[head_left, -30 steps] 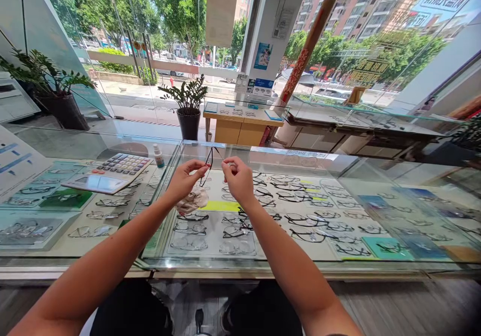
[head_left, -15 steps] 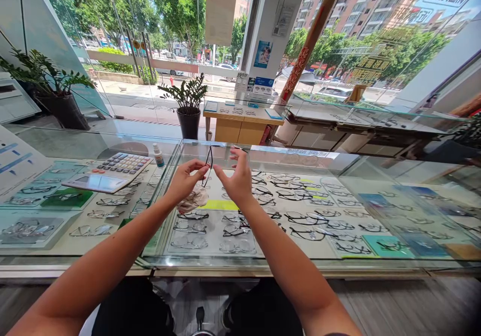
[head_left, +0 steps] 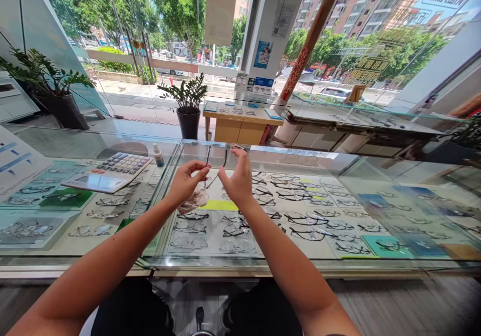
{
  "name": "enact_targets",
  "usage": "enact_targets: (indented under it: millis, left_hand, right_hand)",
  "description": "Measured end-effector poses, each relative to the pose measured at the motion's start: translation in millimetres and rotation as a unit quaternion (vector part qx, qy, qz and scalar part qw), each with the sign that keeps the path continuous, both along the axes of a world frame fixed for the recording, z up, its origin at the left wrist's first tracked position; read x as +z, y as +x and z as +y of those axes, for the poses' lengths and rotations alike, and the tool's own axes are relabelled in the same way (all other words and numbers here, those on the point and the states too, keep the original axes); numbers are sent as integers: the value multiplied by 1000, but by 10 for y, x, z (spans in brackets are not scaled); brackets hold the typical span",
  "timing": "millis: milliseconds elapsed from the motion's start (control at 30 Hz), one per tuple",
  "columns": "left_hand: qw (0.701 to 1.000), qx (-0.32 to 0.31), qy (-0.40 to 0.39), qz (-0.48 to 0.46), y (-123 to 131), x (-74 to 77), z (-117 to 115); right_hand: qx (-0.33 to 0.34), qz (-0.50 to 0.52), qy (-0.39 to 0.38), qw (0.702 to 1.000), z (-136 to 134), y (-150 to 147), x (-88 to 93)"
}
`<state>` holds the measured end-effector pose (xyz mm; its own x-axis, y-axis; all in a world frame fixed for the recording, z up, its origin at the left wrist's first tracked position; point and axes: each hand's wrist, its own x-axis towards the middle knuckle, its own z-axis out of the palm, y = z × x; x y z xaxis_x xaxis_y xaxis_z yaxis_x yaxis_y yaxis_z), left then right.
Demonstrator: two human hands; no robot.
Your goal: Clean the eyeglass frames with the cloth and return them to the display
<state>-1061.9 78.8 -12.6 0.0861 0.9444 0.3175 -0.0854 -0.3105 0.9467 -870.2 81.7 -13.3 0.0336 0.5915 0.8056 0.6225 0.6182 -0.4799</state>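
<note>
A thin dark pair of eyeglasses point(head_left: 209, 161) is held up above the glass counter, pinched between the thumb and fingers of my left hand point(head_left: 187, 179). Its arms are unfolded and one reaches toward the right. My right hand point(head_left: 239, 178) is beside it with thumb and fingers curved and apart; the thumb tip is close to that arm, and whether they touch I cannot tell. Below my left hand lies a crumpled pale cloth point(head_left: 193, 201). Under the glass, rows of eyeglasses point(head_left: 306, 218) lie on a white base.
On the counter's left are a calculator point(head_left: 108, 171), a small spray bottle point(head_left: 158, 155) and a white printed sheet point(head_left: 17, 168). The glass counter's front edge point(head_left: 263, 262) runs before my knees. Beyond stand a potted plant point(head_left: 189, 120) and a wooden display table point(head_left: 240, 128).
The eyeglasses have turned in my left hand from nearly edge-on to a wider view, with one arm now over by my right thumb. Both hands have barely moved.
</note>
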Motion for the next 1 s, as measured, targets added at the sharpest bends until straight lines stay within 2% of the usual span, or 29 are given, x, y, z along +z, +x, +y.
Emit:
enact_targets:
  millis: [233, 467, 633, 733, 800, 1000]
  left_hand:
    - [999, 23, 6, -31, -72, 13, 84]
    - [997, 48, 26, -58, -126, 60, 122]
    - [996, 56, 39, -56, -151, 55, 135]
    - [997, 52, 43, -47, -151, 47, 133]
    - [997, 46, 46, -35, -144, 44, 124]
    - [997, 15, 80, 13, -102, 23, 72]
  right_hand:
    - [-7, -26, -16, 1000, 10, 18, 3]
    - [-27, -40, -73, 996, -3, 8, -19]
    - [-27, -69, -106, 992, 9, -1, -54]
    - [-27, -72, -98, 992, -5, -6, -40]
    - [-11, -72, -79, 994, -34, -19, -7]
    - [95, -102, -45, 989, -135, -128, 46]
